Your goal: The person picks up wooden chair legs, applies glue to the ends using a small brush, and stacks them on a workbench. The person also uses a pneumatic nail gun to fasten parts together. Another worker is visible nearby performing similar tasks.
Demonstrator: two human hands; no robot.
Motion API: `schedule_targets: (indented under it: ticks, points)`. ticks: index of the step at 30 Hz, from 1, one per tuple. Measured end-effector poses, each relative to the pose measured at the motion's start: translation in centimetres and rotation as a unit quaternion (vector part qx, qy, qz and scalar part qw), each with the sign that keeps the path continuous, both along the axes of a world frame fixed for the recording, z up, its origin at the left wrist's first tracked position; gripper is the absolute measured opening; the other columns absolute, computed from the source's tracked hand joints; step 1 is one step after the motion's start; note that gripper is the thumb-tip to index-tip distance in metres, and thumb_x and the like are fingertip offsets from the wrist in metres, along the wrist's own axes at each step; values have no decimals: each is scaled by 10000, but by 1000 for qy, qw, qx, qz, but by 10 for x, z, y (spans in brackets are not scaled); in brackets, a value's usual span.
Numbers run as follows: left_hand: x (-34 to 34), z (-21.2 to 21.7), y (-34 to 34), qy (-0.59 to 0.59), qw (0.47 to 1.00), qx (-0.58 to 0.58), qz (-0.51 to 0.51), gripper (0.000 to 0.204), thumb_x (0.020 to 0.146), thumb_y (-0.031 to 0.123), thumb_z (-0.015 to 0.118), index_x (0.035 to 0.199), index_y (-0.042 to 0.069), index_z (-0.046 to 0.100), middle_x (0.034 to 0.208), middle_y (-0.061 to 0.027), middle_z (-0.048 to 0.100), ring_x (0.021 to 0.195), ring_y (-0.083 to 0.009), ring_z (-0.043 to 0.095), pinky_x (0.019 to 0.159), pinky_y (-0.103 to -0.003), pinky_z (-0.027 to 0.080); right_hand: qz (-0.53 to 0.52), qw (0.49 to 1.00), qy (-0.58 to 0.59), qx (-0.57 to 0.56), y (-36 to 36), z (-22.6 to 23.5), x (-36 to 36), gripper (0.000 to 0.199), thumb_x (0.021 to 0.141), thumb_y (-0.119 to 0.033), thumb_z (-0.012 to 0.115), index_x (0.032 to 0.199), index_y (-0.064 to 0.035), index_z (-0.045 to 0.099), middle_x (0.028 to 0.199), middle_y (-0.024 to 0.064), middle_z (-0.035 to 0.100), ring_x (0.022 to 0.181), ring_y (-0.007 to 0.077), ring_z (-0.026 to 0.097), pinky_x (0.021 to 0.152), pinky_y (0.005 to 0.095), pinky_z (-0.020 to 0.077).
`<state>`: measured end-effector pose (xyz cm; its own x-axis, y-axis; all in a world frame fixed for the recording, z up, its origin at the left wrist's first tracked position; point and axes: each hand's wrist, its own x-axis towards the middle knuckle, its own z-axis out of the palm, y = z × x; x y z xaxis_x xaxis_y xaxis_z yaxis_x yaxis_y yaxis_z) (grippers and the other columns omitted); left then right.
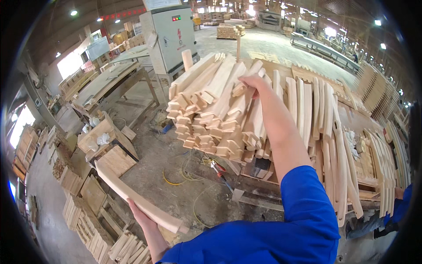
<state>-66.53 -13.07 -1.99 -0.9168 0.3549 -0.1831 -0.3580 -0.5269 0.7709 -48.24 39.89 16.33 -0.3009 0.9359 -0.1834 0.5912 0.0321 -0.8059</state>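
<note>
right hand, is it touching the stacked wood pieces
Touching. The head view shows the right hand resting on top of the stack of wood pieces, fingers curled over one piece.

Pale, smooth bare wood forms the curved piece (138, 201) and stacked pieces (215, 105); concrete floor (176, 154) seemingly rough.

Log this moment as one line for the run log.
left hand: holds curved wooden piece | right hand: on stacked wooden pieces | floor: yellow cable
</note>
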Motion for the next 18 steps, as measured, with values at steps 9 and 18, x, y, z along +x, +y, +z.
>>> schedule_targets:
  ticks: [9, 18]
  points:
    - [-20, 24, 22, 78, 942, 249, -212, 586, 894, 546, 488, 1379, 230, 403, 980, -28, 548, 911, -172, 496, 765, -389, 422, 1, 902, 426, 61, -27, -27, 28, 941, 732, -192, 718, 1466, -10, 157, 1266, 196, 506, 941, 251, 630, 721, 394, 552]
    - [80, 102, 149, 105, 842, 367, -380, 678, 876, 599, 468, 1453, 348, 217, 1417, -178, 370, 1291, -389, 376, 1027, -599, 352, 290, 874, 327, 215, -224, -52, 63, 963, 655, -155, 697, 1480, -71, 206, 1406, 207, 390, 1235, 303, 459, 1062, 379, 361]
